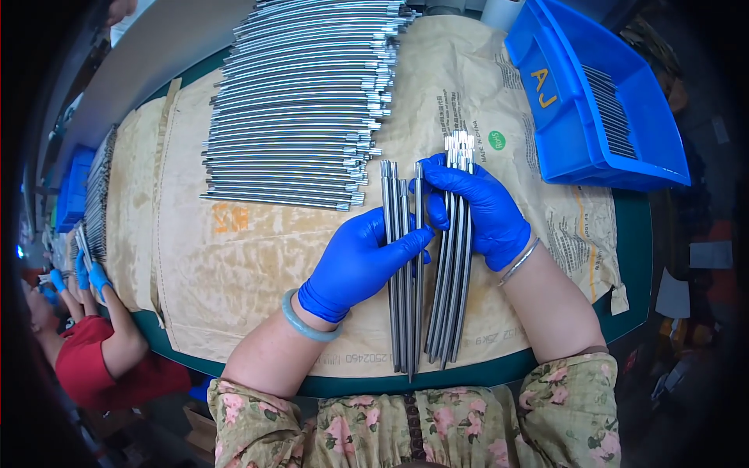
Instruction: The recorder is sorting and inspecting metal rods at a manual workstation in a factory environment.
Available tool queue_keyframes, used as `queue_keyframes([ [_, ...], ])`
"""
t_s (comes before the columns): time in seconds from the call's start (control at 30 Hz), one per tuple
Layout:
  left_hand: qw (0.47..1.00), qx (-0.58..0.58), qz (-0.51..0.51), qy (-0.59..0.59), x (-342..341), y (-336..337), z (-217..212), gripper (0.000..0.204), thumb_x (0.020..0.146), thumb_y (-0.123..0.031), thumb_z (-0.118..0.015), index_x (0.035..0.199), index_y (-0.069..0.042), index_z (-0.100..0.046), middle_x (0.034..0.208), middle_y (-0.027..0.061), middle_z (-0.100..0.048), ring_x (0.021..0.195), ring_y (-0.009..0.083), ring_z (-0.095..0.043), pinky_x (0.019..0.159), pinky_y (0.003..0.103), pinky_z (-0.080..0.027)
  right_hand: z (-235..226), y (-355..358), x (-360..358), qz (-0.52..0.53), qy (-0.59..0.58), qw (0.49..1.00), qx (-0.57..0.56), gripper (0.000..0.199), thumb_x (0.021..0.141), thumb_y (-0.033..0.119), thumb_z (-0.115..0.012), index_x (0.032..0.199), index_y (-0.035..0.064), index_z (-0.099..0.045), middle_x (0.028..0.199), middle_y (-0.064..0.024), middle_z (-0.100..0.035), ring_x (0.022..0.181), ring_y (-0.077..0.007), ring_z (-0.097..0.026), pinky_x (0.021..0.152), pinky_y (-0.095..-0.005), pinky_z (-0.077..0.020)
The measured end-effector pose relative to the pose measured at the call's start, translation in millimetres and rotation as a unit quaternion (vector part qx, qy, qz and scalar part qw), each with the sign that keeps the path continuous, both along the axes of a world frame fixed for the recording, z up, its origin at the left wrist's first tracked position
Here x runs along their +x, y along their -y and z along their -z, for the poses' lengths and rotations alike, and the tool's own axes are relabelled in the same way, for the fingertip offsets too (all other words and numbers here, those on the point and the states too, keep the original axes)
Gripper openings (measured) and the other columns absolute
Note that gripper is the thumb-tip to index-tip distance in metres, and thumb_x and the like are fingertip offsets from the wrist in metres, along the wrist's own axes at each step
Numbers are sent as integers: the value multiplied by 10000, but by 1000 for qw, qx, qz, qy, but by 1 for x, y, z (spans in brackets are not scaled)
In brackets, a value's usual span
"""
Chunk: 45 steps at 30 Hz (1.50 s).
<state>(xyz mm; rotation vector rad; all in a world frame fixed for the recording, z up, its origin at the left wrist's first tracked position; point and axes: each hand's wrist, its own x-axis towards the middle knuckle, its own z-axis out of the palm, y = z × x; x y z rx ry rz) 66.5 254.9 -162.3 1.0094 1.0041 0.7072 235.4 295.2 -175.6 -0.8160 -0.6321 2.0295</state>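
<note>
Blue gloves cover both of my hands. My left hand (pixel 357 261) is closed round a small bundle of slim metal rods (pixel 398 304), held upright with their stepped ends at the top. In my right hand (pixel 488 207) is a second bundle of metal rods (pixel 450 288), its bright ends showing above the fingers. One single rod (pixel 419 210) stands between the hands; my right thumb and fingertips touch its top, and my left thumb lies across it lower down. Beyond my hands, a wide layer of similar rods (pixel 300 101) lies side by side.
Brown paper sacking (pixel 257 288) covers the green table (pixel 632 234). At the back right stands a blue bin (pixel 562 117) with more rods (pixel 608 109) inside. On the far left, a person in a red shirt (pixel 105 363) handles rods beside another pile (pixel 99 187) and blue bin (pixel 76 187).
</note>
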Motion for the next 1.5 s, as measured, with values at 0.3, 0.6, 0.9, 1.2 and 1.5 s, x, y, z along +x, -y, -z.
queue_keyframes([
  [0.3, 1000, 10, 7, -1, 7, -3, 5, 244, 806, -59, -567, 1037, 14, -538, 897, 79, -612, 776, 131, -590, 686, 252, -497, -1, -1, 0, 32, 37, 999, -23, 144, 825, 164, -539, 856, 24, -556, 619, -49, -545, 458, -93, -495, 399, -188, -381],
  [0.6, 1000, 8, 6, 3, 10, -4, 9, 260, 801, -51, -570, 1052, 8, -532, 895, 70, -608, 777, 129, -586, 683, 257, -500, 5, -5, 4, 14, 42, 999, -7, 108, 819, 139, -547, 855, 38, -544, 641, -44, -543, 466, -95, -500, 407, -196, -391],
  [0.9, 1000, 8, 9, -16, 12, -6, 11, 265, 792, -48, -582, 1048, 1, -536, 876, 53, -607, 748, 116, -583, 667, 241, -487, 6, -4, 6, 32, 26, 999, -27, 96, 818, 141, -552, 839, 49, -540, 628, -38, -531, 466, -97, -502, 404, -201, -394],
  [1.2, 999, 42, -1, -29, 15, -6, 11, 268, 779, -47, -596, 1038, -7, -542, 856, 45, -606, 714, 109, -582, 654, 232, -477, 12, -9, 9, 9, 39, 999, -16, 99, 819, 141, -548, 872, 58, -532, 657, -45, -542, 474, -102, -511, 402, -205, -403],
  [1.5, 999, 19, 16, -24, 10, -6, 12, 252, 780, -45, -594, 1022, 7, -547, 871, 61, -611, 732, 122, -588, 664, 243, -486, 9, -6, 8, 27, 14, 999, -36, 111, 819, 142, -543, 870, 44, -529, 660, -48, -541, 464, -100, -501, 397, -205, -397],
])
